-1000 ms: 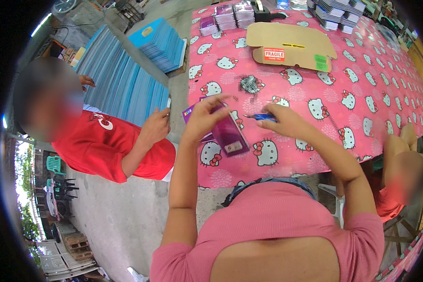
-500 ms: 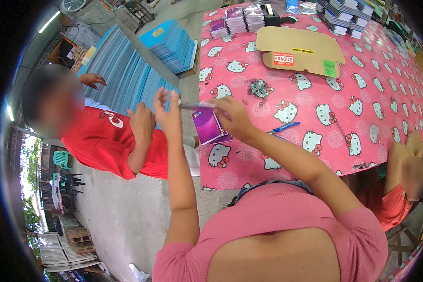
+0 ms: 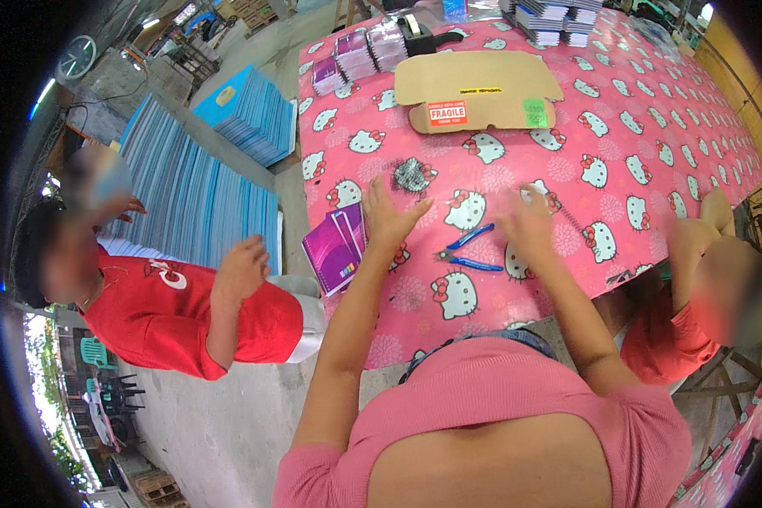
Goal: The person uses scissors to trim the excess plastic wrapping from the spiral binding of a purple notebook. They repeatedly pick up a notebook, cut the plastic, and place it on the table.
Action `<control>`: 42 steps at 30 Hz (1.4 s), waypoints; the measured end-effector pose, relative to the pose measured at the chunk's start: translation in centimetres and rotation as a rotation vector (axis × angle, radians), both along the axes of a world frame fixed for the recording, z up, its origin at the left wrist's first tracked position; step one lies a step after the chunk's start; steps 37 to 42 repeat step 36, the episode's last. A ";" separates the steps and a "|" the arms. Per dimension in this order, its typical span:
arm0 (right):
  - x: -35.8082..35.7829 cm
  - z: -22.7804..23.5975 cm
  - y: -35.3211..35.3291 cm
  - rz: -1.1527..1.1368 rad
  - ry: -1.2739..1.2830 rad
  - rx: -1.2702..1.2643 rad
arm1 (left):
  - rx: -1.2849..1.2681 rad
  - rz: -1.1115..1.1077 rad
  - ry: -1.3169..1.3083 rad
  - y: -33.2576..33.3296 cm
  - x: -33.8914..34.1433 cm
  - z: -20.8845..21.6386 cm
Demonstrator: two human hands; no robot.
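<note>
My left hand (image 3: 389,218) is just above or on the pink table (image 3: 415,296), fingers spread, holding nothing. Beside its wrist, to the left, purple spiral notebooks (image 3: 326,252) overlap at the table's edge. My right hand (image 3: 529,227) hovers farther right, smeared by motion, so its fingers are unclear. Between my hands lies a pair of blue-handled wire cutters (image 3: 470,258), its jaws pointing left. A small tangled heap of black wire coil scraps (image 3: 410,175) sits beyond my left hand. Right of my right hand is a loose dark spiral coil (image 3: 570,217).
A flattened brown cardboard piece (image 3: 483,72) lies at the back, near a black tape dispenser (image 3: 419,38) and stacked purple notebooks (image 3: 354,56). More notebooks (image 3: 550,21) are piled behind. A person in red (image 3: 178,305) stands left by blue sheet stacks (image 3: 195,195); another (image 3: 669,330) sits right.
My hands held a thin flat item over the purple notebooks; now they are apart, lower, and farther right. The view has shifted, and the wire cutters show fully.
</note>
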State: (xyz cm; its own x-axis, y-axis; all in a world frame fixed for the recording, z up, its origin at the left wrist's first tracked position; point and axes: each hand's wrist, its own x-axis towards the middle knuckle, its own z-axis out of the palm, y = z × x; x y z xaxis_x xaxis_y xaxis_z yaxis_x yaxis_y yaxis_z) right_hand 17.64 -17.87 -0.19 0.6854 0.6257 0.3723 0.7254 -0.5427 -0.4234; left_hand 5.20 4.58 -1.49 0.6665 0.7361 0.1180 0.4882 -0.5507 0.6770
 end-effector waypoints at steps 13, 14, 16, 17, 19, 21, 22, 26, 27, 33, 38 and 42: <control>3.7 -4.5 -9.1 -0.156 -0.075 -0.050 | 0.316 -0.104 0.177 5.0 9.3 -3.5; 3.8 -4.4 -8.9 -0.134 -0.092 -0.054 | 0.437 -0.106 0.057 5.0 9.9 -3.6; 3.6 -4.4 -8.8 -0.112 -0.100 -0.057 | 0.445 -0.120 0.101 4.7 10.2 -3.9; 3.6 -4.2 -8.7 -0.112 -0.101 -0.053 | 0.453 -0.121 0.114 4.5 10.6 -3.6; 3.5 -4.3 -8.8 -0.115 -0.093 -0.053 | 0.499 -0.181 0.148 4.4 10.8 -3.7; 3.6 -4.3 -8.7 -0.117 -0.088 -0.046 | 0.538 -0.214 0.141 4.4 11.0 -3.6; 3.7 -4.3 -8.7 -0.114 -0.085 -0.048 | 0.549 -0.226 0.122 4.2 11.1 -3.8; 4.0 -4.5 -8.6 -0.092 -0.107 0.010 | 0.594 -0.221 -0.034 4.7 11.1 -5.0; 4.0 -4.6 -9.0 -0.097 -0.111 0.022 | 0.589 -0.204 -0.036 4.5 11.1 -5.2; 3.9 -4.8 -9.5 -0.083 -0.047 0.211 | 0.549 -0.164 -0.207 4.3 10.2 -5.6; 3.6 -5.4 -10.2 -0.214 -0.037 0.187 | 0.407 -0.138 -0.277 4.0 10.0 -5.7; 3.6 -5.4 -10.2 -0.214 -0.037 0.187 | 0.407 -0.138 -0.277 4.0 10.0 -5.7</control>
